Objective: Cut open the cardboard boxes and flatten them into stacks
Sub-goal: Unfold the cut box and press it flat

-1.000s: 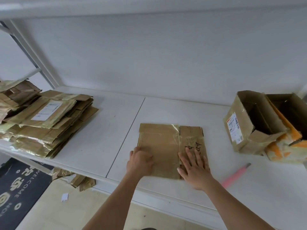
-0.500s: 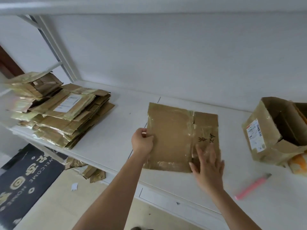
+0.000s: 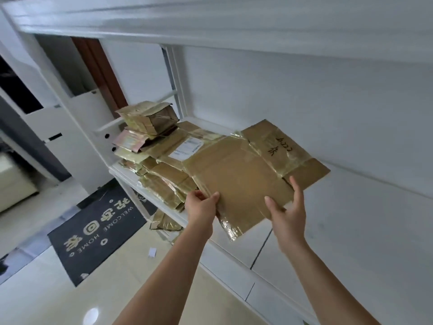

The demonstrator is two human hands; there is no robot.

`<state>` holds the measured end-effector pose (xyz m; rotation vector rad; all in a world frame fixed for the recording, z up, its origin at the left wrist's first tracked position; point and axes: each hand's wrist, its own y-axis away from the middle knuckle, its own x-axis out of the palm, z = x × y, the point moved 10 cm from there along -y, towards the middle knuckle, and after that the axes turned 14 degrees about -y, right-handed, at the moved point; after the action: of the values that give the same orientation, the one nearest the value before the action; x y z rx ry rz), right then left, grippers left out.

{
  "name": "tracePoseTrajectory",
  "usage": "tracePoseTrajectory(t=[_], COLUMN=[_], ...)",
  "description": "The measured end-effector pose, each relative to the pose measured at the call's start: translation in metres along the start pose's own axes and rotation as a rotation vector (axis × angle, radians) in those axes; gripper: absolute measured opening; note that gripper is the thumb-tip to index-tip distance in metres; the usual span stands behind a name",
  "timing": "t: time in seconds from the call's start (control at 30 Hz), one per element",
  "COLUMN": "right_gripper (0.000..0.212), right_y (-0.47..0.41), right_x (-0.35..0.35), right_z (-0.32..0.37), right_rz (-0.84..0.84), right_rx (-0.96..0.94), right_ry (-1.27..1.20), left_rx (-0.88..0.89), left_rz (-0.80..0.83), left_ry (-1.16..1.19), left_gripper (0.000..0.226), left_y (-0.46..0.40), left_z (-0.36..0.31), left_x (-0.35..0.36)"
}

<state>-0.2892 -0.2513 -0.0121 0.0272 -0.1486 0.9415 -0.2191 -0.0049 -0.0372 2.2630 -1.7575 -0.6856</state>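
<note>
A flattened brown cardboard box (image 3: 248,177) with shiny tape and black handwriting hangs in the air above the white shelf (image 3: 351,231), tilted toward the left. My left hand (image 3: 202,207) pinches its near left edge, thumb on top. My right hand (image 3: 287,207) holds its near right edge, thumb on top and fingers under the board. Just beyond the held box lies the stack of flattened boxes (image 3: 164,170), the top one bearing a white label. A second, taller pile (image 3: 147,120) sits behind it at the shelf's far left end.
A white shelf post (image 3: 175,78) stands behind the stacks and another shelf board (image 3: 210,19) runs overhead. Cardboard scraps (image 3: 165,222) lie on the floor under the shelf. A dark welcome mat (image 3: 98,233) covers the floor at left.
Both hands lifted the flattened box off the shelf and carried it left toward the stack. The view swung left, so the open boxes and pink cutter are out of sight.
</note>
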Motion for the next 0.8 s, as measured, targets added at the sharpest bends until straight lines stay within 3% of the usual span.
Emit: tracePoseTrajectory(t=[0.17, 0.4, 0.5, 0.57, 0.7, 0.8], right_gripper=[0.072, 0.065, 0.056, 0.054, 0.042, 0.039], right_y=[-0.035, -0.099, -0.113, -0.110, -0.102, -0.099], right_x=[0.093, 0.207, 0.231, 0.239, 0.247, 0.256], right_z=[0.008, -0.015, -0.045, -0.068, -0.075, -0.082], right_rz=[0.070, 0.193, 0.246, 0.283, 0.269, 0.305], right_rx=[-0.007, -0.008, 0.002, 0.036, -0.154, -0.177], right_ry=[0.039, 0.195, 0.484, 0.635, 0.768, 0.915], left_rx=[0.193, 0.449, 0.578, 0.696, 0.778, 0.759], left_rz=[-0.062, -0.036, -0.004, 0.037, 0.210, 0.280], left_ry=[-0.277, -0.714, -1.151, -1.394, -1.519, -1.562], left_gripper=[0.069, 0.049, 0.043, 0.052, 0.060, 0.060], left_y=[-0.052, -0.130, -0.157, -0.169, -0.191, -0.202], left_z=[-0.050, -0.099, -0.091, -0.083, -0.062, -0.051], left_x=[-0.059, -0.086, -0.073, -0.060, -0.045, -0.043])
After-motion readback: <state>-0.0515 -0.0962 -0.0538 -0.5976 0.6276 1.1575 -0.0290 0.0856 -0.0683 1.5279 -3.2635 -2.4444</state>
